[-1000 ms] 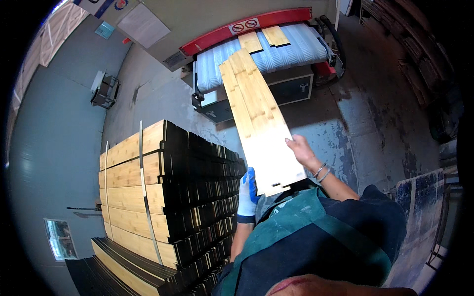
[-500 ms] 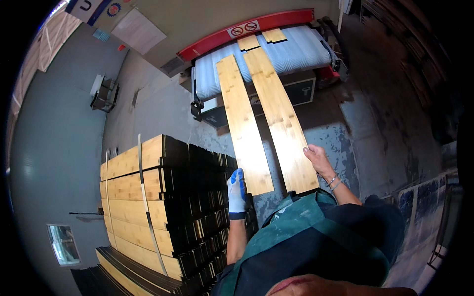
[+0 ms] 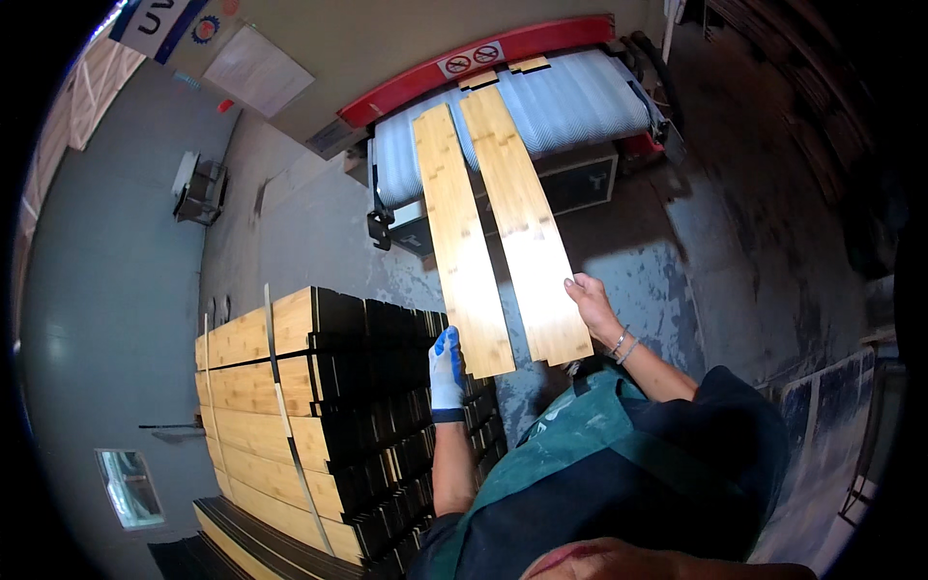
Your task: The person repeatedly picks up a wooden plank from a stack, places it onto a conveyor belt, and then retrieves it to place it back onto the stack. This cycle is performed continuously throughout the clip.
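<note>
Two long, pale bamboo planks with notched ends reach side by side from my body to the conveyor. My left hand [image 3: 446, 374], in a white glove with blue fingers, is closed on the left edge of the left plank [image 3: 462, 256] near its near end. My bare right hand [image 3: 594, 307], with a bracelet at the wrist, grips the right edge of the right plank [image 3: 519, 217], thumb on top. The far ends of both planks lie over the blue-white conveyor belt [image 3: 590, 101]. A narrow gap separates them.
Ahead, a machine with a red crossbar [image 3: 406, 84] stands over the belt, with ends of other planks [image 3: 529, 65] passing beneath it. To my left is a tall strapped stack of planks [image 3: 256, 387]. A small stand [image 3: 201, 188] is by the far left wall.
Both hands and the planks they hold have shifted left, and the planks' near ends are closer together. The plank ends on the belt have slid farther under the red crossbar.
</note>
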A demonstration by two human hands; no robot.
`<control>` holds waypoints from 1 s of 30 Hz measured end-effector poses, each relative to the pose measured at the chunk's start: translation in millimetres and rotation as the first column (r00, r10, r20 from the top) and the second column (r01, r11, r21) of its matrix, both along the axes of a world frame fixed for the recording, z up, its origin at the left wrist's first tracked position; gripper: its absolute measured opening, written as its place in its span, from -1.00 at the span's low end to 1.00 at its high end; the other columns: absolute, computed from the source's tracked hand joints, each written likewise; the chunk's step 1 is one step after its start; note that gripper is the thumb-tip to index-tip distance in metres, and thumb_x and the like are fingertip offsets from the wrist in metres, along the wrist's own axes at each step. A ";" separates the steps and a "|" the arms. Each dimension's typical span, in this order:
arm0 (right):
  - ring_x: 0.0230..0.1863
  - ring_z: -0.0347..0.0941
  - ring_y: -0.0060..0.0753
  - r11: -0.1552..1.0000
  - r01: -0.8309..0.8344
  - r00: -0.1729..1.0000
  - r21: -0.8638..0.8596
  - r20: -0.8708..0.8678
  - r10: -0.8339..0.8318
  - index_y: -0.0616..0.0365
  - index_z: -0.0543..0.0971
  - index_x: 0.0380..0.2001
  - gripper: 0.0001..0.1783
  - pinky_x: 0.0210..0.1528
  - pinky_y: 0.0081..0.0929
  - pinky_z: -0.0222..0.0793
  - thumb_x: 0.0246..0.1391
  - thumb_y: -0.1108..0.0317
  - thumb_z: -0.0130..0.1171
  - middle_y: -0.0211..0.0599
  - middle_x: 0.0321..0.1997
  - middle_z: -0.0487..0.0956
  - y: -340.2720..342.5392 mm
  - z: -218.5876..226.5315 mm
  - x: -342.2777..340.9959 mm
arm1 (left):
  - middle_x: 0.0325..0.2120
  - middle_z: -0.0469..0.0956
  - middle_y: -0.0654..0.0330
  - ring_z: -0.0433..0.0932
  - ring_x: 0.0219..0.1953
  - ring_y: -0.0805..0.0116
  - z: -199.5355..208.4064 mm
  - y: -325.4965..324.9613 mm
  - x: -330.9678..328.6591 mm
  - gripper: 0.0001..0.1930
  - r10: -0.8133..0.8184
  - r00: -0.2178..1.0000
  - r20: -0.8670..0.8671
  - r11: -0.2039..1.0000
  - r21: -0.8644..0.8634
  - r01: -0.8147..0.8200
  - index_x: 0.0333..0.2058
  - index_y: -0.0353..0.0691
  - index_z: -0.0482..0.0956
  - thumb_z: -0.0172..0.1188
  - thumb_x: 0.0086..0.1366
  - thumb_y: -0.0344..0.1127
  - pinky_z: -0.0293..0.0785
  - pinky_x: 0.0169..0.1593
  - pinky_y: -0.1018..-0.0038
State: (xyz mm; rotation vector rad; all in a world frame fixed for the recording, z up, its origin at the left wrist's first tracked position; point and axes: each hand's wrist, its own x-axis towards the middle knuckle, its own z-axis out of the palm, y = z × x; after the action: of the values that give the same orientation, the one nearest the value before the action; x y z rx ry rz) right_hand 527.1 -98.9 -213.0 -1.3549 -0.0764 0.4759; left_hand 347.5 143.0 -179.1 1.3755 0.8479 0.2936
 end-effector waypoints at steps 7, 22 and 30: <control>-0.39 0.41 -0.66 0.999 -0.050 0.996 0.015 -0.074 0.051 0.29 0.51 -0.36 -0.73 -0.33 -0.58 0.39 0.32 0.29 0.04 -0.42 -0.40 0.54 10.8 -25.1 36.7 | -0.76 0.17 0.56 0.07 -0.77 0.70 12.5 11.8 36.2 -0.68 0.019 0.998 -0.055 0.999 0.036 -0.017 -0.58 0.04 0.44 0.19 0.35 -0.06 -0.09 -0.69 0.57; -0.32 0.57 -0.45 0.981 -0.036 0.967 0.193 -0.242 0.083 0.42 0.55 -0.24 -0.67 -0.25 -0.48 0.53 0.32 0.27 0.04 -0.22 -0.28 0.62 28.4 -2.9 83.3 | -0.73 0.23 0.52 0.12 -0.72 0.68 -38.0 59.0 97.7 -0.64 0.004 0.998 0.066 0.999 -0.039 -0.001 -0.53 -0.03 0.52 0.10 0.37 0.03 -0.01 -0.64 0.58; -0.53 0.44 -0.66 0.942 -0.142 0.922 0.303 -0.305 0.237 0.31 0.60 -0.27 -0.70 -0.55 -0.67 0.33 0.31 0.24 0.07 -0.41 -0.38 0.59 27.1 -29.0 127.9 | -0.34 0.62 0.13 0.58 -0.31 0.28 -66.5 82.5 109.3 -0.66 -0.205 0.960 0.191 0.926 0.356 0.127 -0.18 -0.19 0.59 -0.05 0.45 -0.06 0.48 -0.27 0.35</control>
State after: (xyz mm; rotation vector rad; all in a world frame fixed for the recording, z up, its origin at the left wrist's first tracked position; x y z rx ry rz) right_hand 654.9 -71.8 -241.9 -0.9795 0.0090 0.8284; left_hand 456.7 225.5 -245.7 1.6903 0.4993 0.4708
